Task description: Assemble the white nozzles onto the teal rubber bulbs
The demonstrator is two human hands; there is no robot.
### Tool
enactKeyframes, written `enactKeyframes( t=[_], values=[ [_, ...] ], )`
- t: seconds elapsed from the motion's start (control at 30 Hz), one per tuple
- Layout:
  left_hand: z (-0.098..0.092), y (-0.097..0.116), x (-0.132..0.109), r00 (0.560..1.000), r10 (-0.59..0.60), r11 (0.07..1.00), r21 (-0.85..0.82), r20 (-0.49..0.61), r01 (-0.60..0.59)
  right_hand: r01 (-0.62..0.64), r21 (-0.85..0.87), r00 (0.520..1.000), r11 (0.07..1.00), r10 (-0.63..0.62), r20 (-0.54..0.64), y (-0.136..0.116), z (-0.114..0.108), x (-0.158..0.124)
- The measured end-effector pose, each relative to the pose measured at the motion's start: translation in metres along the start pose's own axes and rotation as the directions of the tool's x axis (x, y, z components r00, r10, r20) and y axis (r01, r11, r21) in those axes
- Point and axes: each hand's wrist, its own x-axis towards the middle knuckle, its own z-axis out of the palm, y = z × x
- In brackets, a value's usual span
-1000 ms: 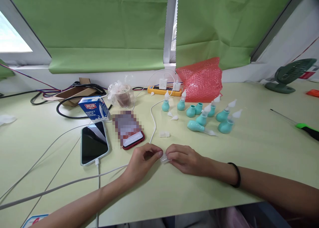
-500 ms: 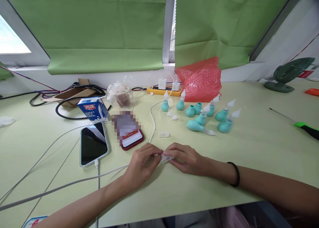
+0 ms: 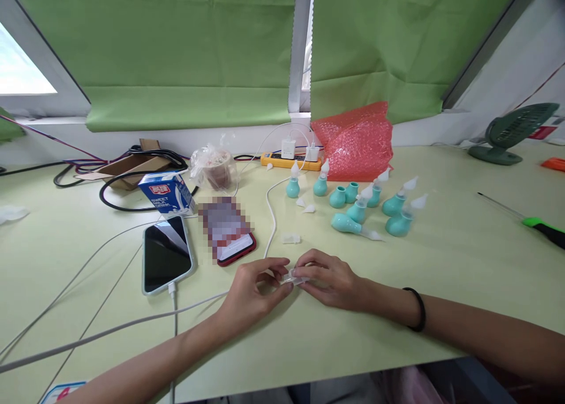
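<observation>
R hand (image 3: 329, 279): thumb + fingers pinch the R end of a small clear plastic pc (image 3: 295, 278). L hand (image 3: 253, 289): fingers curled, thumb tip against L end of same pc; can't tell if L actually grips or just steadies. Pc sits btwn my two sets of fingertips, partly covered by R fingers, lying approx. crosswise, just above or on the table (image 3: 353, 345) (can't tell which).

2nd clear pc (image 3: 291, 238) lies on table just beyond the gap btwn hands, near R fingers, untouched. Two loose white tips (image 3: 309, 208) farther out, same direction.

Teal bulbs (image 3: 399, 222), 9 ct., grouped beyond R hand, well apart from it: 7 w/ white tips on, 2 w/ bare necks. One tipped bulb (image 3: 345, 222) on its side, tip pointing R; it's the bulb nearest R hand.

Beyond L hand: red-cased phone (image 3: 237, 249), near; screen partly blurred out. L of L hand: 2nd phone (image 3: 168, 254), dark screen, white cable plugged in at near end. Milk box (image 3: 166, 192) past the phones. Far R of R hand: screwdriver (image 3: 544, 230), green/blk handle. Red bubble bag (image 3: 353, 145) behind bulbs, well beyond R hand. Blk band (image 3: 420, 310) on R wrist.
</observation>
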Motion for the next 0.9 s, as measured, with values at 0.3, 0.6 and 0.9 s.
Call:
enactKeyframes(
  t=[0.3, 0.6, 0.9],
  values=[
    [0.0032, -0.0024, -0.0026, 0.994, 0.064, 0.998, -0.012, -0.086, -0.065, -0.031, 0.005, 0.999, 1.000, 0.031, -0.015, -0.0008, 0.0005, 0.0012],
    [0.0031, -0.0015, -0.0029, 0.993, 0.090, 0.989, -0.107, -0.079, -0.098, -0.005, 0.038, 0.998, 0.999, 0.007, -0.063, -0.0031, 0.0005, 0.0027],
    [0.0035, -0.0039, -0.0023, 0.989, 0.091, 0.988, -0.118, -0.117, -0.105, -0.077, 0.097, 0.994, 0.992, 0.084, -0.075, -0.0031, 0.0009, 0.0047]
  ],
)
